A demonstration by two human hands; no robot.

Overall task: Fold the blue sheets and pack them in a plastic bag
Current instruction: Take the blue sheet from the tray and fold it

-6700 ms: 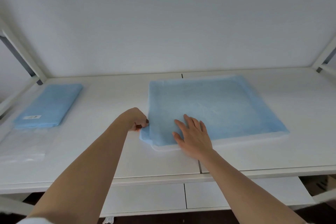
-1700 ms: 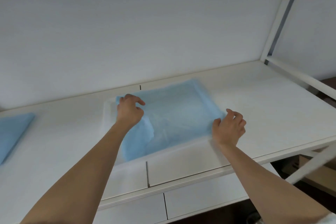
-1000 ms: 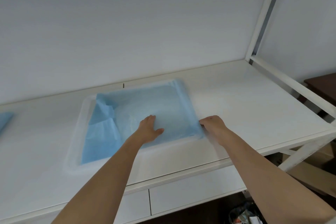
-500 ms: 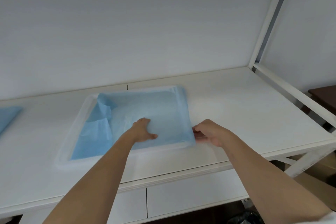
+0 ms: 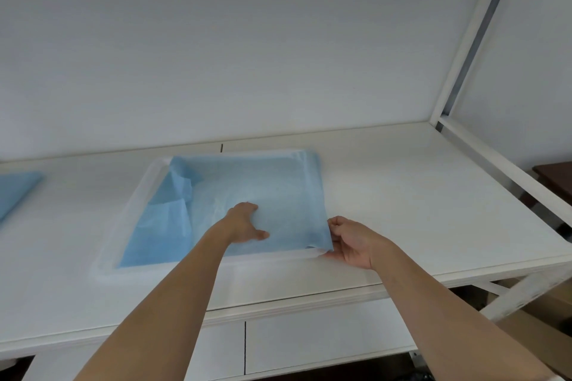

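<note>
At the far left edge, well apart from both hands, a second blue sheet point(image 5: 17, 192) lies on the table point(image 5: 418, 195). The blue sheet point(image 5: 257, 182) being worked on lies flat inside a clear plastic bag point(image 5: 130, 210), its left part rumpled, out beyond the left hand's fingertips. The left hand point(image 5: 244, 223) seems to be inside the bag, fingers spread flat on the sheet. The right hand point(image 5: 353, 240) pinches the bag's near right corner, just beside the sheet's edge. Packing looks to be under way; the next move probably calls for smoothing that rumpled left part while the right hand anchors the corner.
</note>
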